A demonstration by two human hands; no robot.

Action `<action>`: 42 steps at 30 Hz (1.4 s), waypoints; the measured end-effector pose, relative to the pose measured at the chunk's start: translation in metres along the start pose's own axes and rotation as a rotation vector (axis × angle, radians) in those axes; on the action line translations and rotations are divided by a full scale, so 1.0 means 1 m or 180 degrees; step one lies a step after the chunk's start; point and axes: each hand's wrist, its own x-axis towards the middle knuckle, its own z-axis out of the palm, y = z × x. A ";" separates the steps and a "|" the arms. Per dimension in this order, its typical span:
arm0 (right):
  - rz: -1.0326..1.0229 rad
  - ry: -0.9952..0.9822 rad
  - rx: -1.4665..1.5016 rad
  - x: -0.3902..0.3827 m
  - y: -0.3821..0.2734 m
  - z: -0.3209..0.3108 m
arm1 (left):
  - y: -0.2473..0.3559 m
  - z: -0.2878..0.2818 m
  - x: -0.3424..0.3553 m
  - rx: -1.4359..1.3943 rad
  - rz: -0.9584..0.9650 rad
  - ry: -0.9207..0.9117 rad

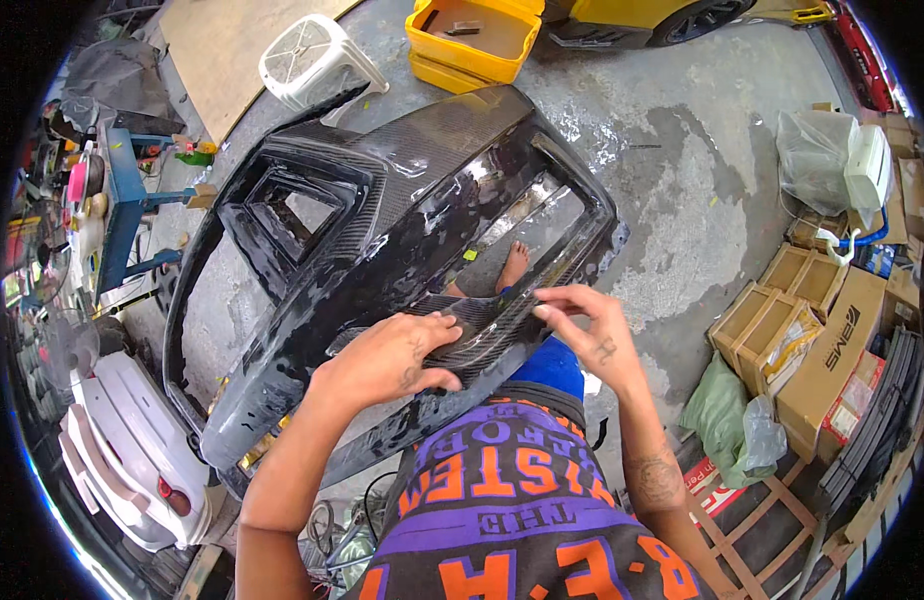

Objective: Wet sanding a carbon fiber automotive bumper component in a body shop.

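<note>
A large car bumper in dark, glossy carbon fibre lies tilted in front of me, with wet-looking patches and greyish marks along its surface. My left hand lies flat on the strip of woven carbon near its closest edge, fingers stretched and thumb apart. Just right of that strip, my right hand is at the bumper's near edge, index finger and thumb curled toward each other in a pinch. Whatever is between those fingertips is too small to make out. Through the bumper's long opening a bare foot shows.
Beyond the bumper stand a white plastic stool and a yellow tub of murky water. A blue metal stand is at left, above white car panels. Wooden crates and cardboard boxes crowd the right.
</note>
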 end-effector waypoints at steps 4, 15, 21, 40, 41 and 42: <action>-0.0143 -0.0501 -0.0255 0.006 -0.019 0.028 | -0.005 -0.004 -0.023 -0.0472 -0.0138 0.0519; -0.1114 -0.0588 -0.0607 0.051 -0.054 0.035 | 0.021 -0.013 0.003 -0.2114 0.0154 0.2142; -0.0968 -0.0631 -0.1009 0.049 -0.050 0.039 | 0.002 -0.034 0.002 -0.1607 -0.0427 0.2349; -0.0225 -0.1224 -0.2735 -0.008 -0.043 0.145 | -0.027 -0.024 -0.051 -0.2453 -0.0445 0.3158; -0.0319 -0.1229 -0.2566 -0.015 -0.047 0.145 | -0.028 -0.024 -0.052 -0.2480 -0.0429 0.3185; -0.0316 -0.1240 -0.2580 -0.016 -0.048 0.145 | -0.031 -0.023 -0.052 -0.2497 -0.0431 0.3192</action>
